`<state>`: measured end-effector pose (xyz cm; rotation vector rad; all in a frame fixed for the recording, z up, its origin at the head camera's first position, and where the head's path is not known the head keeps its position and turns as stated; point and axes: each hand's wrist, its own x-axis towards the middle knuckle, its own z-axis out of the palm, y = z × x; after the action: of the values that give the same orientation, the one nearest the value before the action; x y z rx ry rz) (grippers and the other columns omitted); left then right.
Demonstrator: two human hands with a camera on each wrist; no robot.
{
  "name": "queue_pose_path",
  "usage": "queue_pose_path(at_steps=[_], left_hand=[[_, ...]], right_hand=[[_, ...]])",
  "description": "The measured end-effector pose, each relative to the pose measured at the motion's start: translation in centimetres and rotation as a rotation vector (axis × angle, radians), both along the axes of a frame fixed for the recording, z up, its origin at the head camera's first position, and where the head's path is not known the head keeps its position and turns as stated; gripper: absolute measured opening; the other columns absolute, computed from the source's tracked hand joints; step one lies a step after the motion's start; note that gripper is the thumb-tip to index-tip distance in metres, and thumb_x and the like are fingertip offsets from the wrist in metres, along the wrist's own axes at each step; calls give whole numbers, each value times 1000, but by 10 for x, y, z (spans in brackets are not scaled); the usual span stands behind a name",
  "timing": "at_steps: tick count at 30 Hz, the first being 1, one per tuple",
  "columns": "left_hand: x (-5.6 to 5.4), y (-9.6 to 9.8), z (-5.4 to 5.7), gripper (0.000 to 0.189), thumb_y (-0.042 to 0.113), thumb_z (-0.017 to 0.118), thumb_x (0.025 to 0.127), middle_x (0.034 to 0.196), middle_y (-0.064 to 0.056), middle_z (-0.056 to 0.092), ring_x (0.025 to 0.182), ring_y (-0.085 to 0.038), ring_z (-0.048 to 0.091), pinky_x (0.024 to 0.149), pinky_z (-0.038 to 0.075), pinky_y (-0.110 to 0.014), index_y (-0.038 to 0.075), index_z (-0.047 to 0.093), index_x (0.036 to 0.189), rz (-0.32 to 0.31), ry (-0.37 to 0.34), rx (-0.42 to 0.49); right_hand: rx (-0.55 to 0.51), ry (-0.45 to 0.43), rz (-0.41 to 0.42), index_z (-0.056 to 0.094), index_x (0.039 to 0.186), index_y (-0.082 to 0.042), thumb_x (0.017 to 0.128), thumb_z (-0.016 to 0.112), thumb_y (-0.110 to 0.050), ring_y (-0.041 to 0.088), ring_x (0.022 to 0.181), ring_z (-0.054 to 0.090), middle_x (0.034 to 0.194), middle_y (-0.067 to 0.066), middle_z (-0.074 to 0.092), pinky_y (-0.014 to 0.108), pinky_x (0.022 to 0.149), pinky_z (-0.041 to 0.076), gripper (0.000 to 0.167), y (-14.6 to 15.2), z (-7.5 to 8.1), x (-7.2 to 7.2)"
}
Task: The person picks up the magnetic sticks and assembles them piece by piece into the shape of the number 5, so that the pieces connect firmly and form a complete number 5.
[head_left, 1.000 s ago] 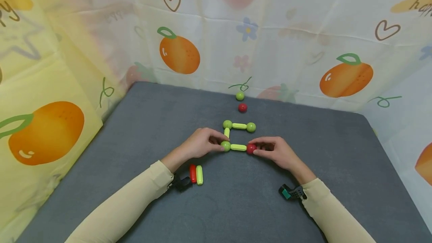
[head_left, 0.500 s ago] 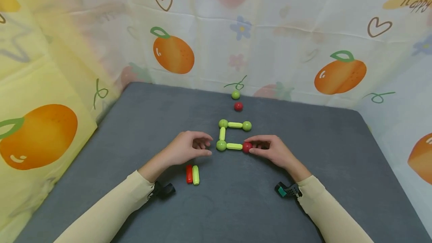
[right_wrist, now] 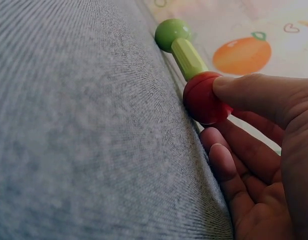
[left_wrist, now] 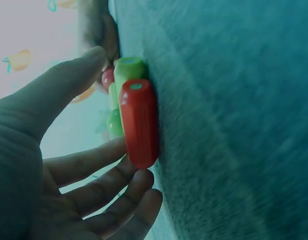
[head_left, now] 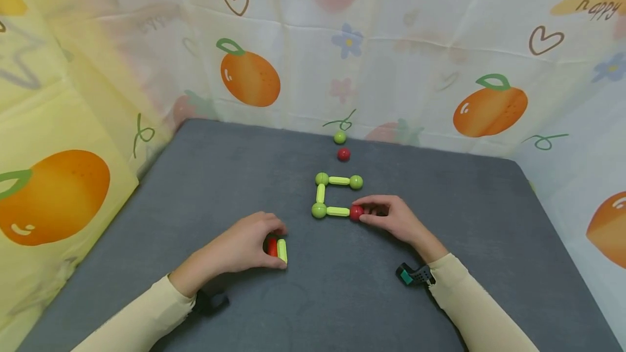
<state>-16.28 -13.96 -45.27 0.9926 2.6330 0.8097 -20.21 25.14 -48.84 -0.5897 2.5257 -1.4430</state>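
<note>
My right hand (head_left: 393, 216) pinches a red ball (head_left: 356, 213) between thumb and fingers. The ball sits at the right end of a yellow-green rod (head_left: 337, 211). That rod joins a C-shaped figure of green balls (head_left: 319, 211) and rods lying on the table. Lower left, my left hand (head_left: 249, 240) spreads its thumb and fingers around two loose rods lying side by side, one red (left_wrist: 138, 125) and one yellow-green (head_left: 282, 251). In the left wrist view the thumb stands a little apart from the rods, while fingers are close to the red rod's lower end.
Behind the figure, a loose red ball (head_left: 344, 154) and a loose green ball (head_left: 339, 137) lie near the back edge of the grey table (head_left: 440, 189). A printed cloth (head_left: 303, 48) hangs along the back and sides.
My left hand has left the figure's near-left green ball and moved down and left to the two loose rods. My right hand stays on the red ball.
</note>
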Motion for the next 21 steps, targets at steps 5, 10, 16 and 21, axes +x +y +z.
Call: queue_pose_path(at_steps=[5,10,16,21], left_hand=[[7,3,-1,46,35,100,79,104,8,65,97,-15,56,83,53,-35,12,75,111,-16,49,-42],[9,7,-2,42,31,99,81,104,8,66,96,-14,56,83,53,-36,13,76,111,-18,71,-53],[4,21,2,40,25,94,86,115,3,69,109,-18,61,94,54,-42,11,77,120,-60,62,-17],[-3,39,5,41,21,90,89,122,1,67,118,-21,61,101,53,-44,9,76,126,-104,43,17]], right_hand=[[2,1,1,80,131,-16,102,81,-19,25,87,66,102,2,74,33,76,54,30,-1,0,-1],[-11,-3,10,79,132,-14,101,81,-19,25,87,66,103,3,74,32,76,54,31,-1,-3,-2],[-17,-4,12,80,131,-14,103,80,-17,25,89,66,105,3,75,31,78,55,29,0,-3,-1],[-19,5,13,80,130,-17,103,80,-18,25,88,66,104,2,75,32,77,55,27,0,1,-1]])
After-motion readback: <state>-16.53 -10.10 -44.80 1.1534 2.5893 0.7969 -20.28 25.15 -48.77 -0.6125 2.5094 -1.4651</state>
